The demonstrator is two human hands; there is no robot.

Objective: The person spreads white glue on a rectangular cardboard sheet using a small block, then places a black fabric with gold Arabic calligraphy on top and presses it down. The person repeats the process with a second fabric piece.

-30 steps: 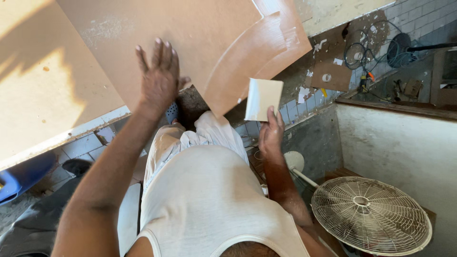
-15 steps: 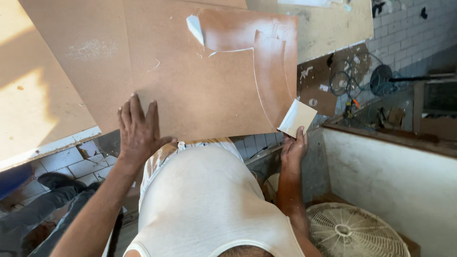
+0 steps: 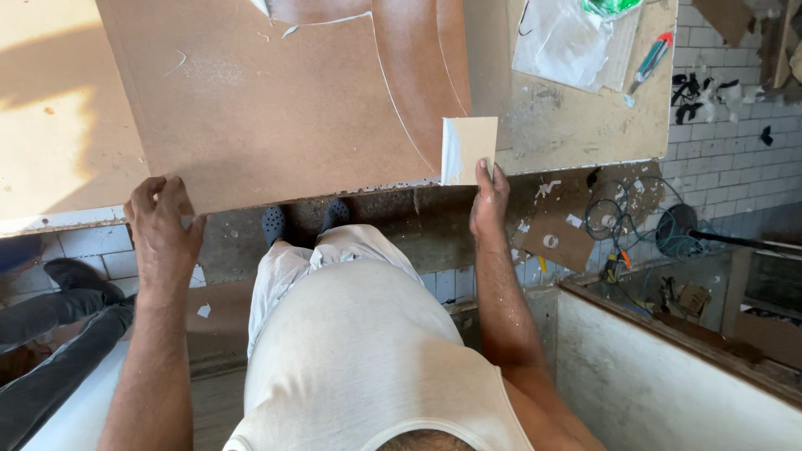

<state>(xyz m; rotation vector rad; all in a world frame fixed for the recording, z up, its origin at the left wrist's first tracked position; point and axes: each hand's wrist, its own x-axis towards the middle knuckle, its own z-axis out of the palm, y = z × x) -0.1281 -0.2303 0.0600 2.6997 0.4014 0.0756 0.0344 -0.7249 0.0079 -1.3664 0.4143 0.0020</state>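
left hand (image 3: pixel 163 227) grips brown board's (image 3: pixel 276 108) near edge, steadying it on the workbench (image 3: pixel 576 125); right hand (image 3: pixel 489 199) pinches our small sanding block (image 3: pixel 468 149) against its corner

— Any packages, labels, signs or screens here?

— One package for certain: a clear plastic bag (image 3: pixel 561 43) lying flat on the desk (image 3: pixel 576 125) near its far right part. It is roughly rectangular, crinkled and see-through, with something pale inside.

— Anything beside it?

— A bit of bright green plastic (image 3: pixel 612 7) touches its top edge; only a scrap shows, cut off by the picture's border, so I cannot tell whether it is another bag.

— Labels?

— A small round white sticker (image 3: pixel 550 241) sits on a brown cardboard piece (image 3: pixel 554 236) below the desk edge, at the right. Too small to tell more.

— Signs or screens?

— None in view.
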